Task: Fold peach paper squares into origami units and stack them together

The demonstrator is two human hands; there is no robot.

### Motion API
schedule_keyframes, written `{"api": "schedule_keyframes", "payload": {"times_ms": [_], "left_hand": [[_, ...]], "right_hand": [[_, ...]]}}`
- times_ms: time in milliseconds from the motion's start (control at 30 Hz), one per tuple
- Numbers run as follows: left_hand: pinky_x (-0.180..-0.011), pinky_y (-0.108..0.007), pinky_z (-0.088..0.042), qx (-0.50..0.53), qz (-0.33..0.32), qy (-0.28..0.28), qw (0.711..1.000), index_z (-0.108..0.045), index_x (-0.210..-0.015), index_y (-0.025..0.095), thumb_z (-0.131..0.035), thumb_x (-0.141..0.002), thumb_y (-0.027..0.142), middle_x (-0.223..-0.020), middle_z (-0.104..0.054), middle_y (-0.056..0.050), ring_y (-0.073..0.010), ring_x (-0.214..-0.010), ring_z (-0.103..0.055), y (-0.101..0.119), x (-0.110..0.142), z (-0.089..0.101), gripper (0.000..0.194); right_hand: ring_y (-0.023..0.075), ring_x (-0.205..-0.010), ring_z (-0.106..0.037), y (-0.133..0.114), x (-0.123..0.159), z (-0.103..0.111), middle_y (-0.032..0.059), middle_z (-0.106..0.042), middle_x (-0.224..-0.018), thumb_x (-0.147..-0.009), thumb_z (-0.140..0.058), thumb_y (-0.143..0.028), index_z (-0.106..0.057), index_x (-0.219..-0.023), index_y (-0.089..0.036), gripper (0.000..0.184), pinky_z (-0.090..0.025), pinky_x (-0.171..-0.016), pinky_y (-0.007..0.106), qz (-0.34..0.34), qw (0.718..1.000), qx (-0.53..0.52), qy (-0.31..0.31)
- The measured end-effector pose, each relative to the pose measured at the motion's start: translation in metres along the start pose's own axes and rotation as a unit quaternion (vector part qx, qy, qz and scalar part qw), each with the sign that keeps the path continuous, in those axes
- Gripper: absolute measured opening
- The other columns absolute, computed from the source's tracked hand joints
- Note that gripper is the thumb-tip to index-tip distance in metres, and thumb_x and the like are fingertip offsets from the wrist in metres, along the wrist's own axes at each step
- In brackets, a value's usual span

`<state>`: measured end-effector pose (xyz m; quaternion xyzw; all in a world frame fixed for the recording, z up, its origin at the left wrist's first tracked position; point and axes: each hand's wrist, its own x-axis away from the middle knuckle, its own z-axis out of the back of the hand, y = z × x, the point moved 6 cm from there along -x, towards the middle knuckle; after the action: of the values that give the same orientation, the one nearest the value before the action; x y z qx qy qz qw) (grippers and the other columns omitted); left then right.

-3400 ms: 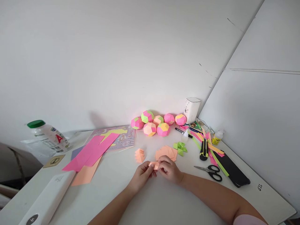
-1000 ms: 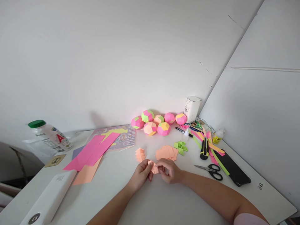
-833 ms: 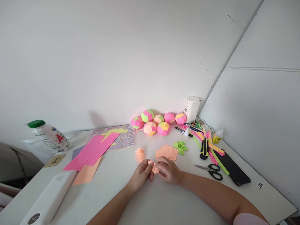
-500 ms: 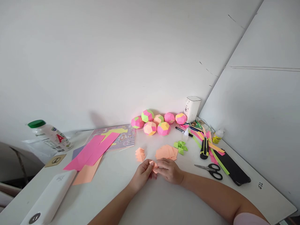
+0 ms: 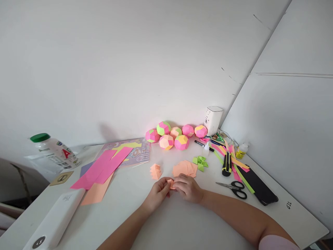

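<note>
My left hand (image 5: 157, 193) and my right hand (image 5: 189, 188) meet over the white table (image 5: 166, 225), both pinched on a small orange folded paper piece (image 5: 171, 183) held between the fingertips. Just beyond them lie a small stack of folded orange pieces (image 5: 155, 171) and a fan of flat orange paper squares (image 5: 185, 169). Green folded pieces (image 5: 200, 163) lie a little to the right of that fan.
Several pink, green and yellow paper balls (image 5: 174, 136) line the wall beside a white container (image 5: 213, 120). Scissors (image 5: 232, 189), a utility knife (image 5: 227, 164), paper strips, a glue bottle (image 5: 241, 151) and a black case (image 5: 258, 189) lie right. Pink and orange sheets (image 5: 102, 173), a bottle (image 5: 53, 151) and a white box (image 5: 56, 218) lie left.
The hands have drawn closer together over the orange piece, and the fingers now cover more of it. Everything else on the table is where it was.
</note>
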<state>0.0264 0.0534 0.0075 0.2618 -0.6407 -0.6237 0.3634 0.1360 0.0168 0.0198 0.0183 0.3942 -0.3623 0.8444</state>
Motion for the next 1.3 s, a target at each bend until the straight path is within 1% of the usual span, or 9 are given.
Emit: {"api": "schedule_keyframes", "payload": {"times_ms": [200, 367, 467, 600, 700, 867, 967, 1133, 1300], "left_hand": [[-0.057, -0.025, -0.038, -0.031, -0.012, -0.004, 0.999, -0.057, -0.096, 0.017, -0.048, -0.082, 0.047, -0.063, -0.057, 0.001, -0.0135, -0.057, -0.047, -0.002, 0.002, -0.002, 0.035], [-0.068, -0.028, -0.045, -0.037, -0.059, -0.037, 0.997, -0.059, -0.103, 0.018, -0.045, -0.086, 0.043, -0.086, -0.066, -0.006, -0.0177, -0.073, -0.058, 0.001, 0.005, -0.006, 0.034], [-0.075, -0.029, -0.046, -0.049, -0.070, -0.046, 0.995, -0.059, -0.105, 0.018, -0.046, -0.087, 0.040, -0.093, -0.068, -0.008, -0.0207, -0.086, -0.061, 0.002, 0.006, -0.007, 0.032], [-0.082, -0.031, -0.046, -0.055, -0.065, -0.051, 0.995, -0.060, -0.106, 0.018, -0.045, -0.087, 0.039, -0.098, -0.068, -0.008, -0.0218, -0.093, -0.062, 0.001, 0.006, -0.007, 0.031], [-0.085, -0.033, -0.046, -0.057, -0.058, -0.057, 0.995, -0.059, -0.106, 0.018, -0.046, -0.087, 0.038, -0.098, -0.069, -0.008, -0.0219, -0.093, -0.062, 0.001, 0.006, -0.007, 0.031], [-0.082, -0.033, -0.046, -0.057, -0.046, -0.046, 0.996, -0.059, -0.101, 0.018, -0.048, -0.085, 0.040, -0.092, -0.069, -0.008, -0.0223, -0.091, -0.062, -0.001, 0.006, -0.006, 0.029], [-0.076, -0.031, -0.047, -0.036, -0.038, -0.025, 0.998, -0.059, -0.092, 0.018, -0.050, -0.083, 0.044, -0.086, -0.069, -0.007, -0.0214, -0.086, -0.063, -0.004, 0.004, -0.004, 0.029], [-0.051, -0.023, -0.037, -0.061, -0.028, 0.021, 0.997, -0.057, -0.080, 0.017, -0.051, -0.081, 0.049, -0.060, -0.060, 0.000, -0.0127, -0.052, -0.050, -0.009, -0.001, 0.001, 0.032], [-0.048, -0.022, -0.029, -0.035, -0.034, 0.034, 0.998, -0.052, -0.070, 0.018, -0.054, -0.078, 0.051, -0.050, -0.049, 0.005, -0.0102, -0.046, -0.040, -0.010, -0.002, 0.002, 0.034]], "right_hand": [[0.0158, -0.069, -0.056, 0.007, -0.003, 0.003, 0.0069, -0.061, -0.073, -0.087, -0.044, -0.016, -0.058, -0.079, -0.016, 0.017, -0.050, -0.063, 0.028, -0.072, 0.991, -0.108, 0.014], [0.0129, -0.060, -0.055, 0.016, -0.003, 0.003, 0.0043, -0.060, -0.069, -0.084, -0.050, -0.019, -0.059, -0.074, -0.016, 0.014, -0.046, -0.054, 0.024, -0.161, 0.966, -0.199, 0.032], [0.0111, -0.055, -0.052, 0.023, 0.000, -0.001, 0.0018, -0.059, -0.065, -0.081, -0.054, -0.021, -0.057, -0.069, -0.016, 0.013, -0.043, -0.050, 0.023, -0.236, 0.941, -0.241, 0.023], [0.0102, -0.053, -0.053, 0.031, 0.006, -0.010, -0.0007, -0.058, -0.064, -0.080, -0.057, -0.025, -0.054, -0.071, -0.016, 0.013, -0.043, -0.048, 0.022, -0.317, 0.891, -0.324, -0.007], [0.0111, -0.055, -0.056, 0.036, 0.010, -0.016, -0.0015, -0.058, -0.063, -0.079, -0.061, -0.031, -0.054, -0.078, -0.016, 0.016, -0.044, -0.050, 0.023, -0.346, 0.865, -0.363, -0.028], [0.0113, -0.056, -0.055, 0.039, 0.013, -0.020, -0.0017, -0.059, -0.063, -0.077, -0.063, -0.040, -0.056, -0.085, -0.016, 0.026, -0.043, -0.052, 0.024, -0.363, 0.844, -0.393, -0.044], [0.0109, -0.055, -0.053, 0.040, 0.013, -0.017, -0.0012, -0.059, -0.063, -0.077, -0.062, -0.043, -0.057, -0.079, -0.016, 0.028, -0.041, -0.052, 0.024, -0.366, 0.843, -0.391, -0.045], [0.0075, -0.053, -0.042, 0.038, 0.008, -0.009, -0.0020, -0.053, -0.066, -0.077, -0.063, -0.033, -0.058, -0.075, -0.015, 0.019, -0.036, -0.049, 0.020, -0.348, 0.869, -0.350, -0.038], [0.0078, -0.055, -0.042, 0.033, 0.003, -0.007, -0.0030, -0.049, -0.066, -0.074, -0.059, -0.019, -0.056, -0.074, -0.015, 0.006, -0.035, -0.049, 0.019, -0.322, 0.898, -0.296, -0.045]]}}
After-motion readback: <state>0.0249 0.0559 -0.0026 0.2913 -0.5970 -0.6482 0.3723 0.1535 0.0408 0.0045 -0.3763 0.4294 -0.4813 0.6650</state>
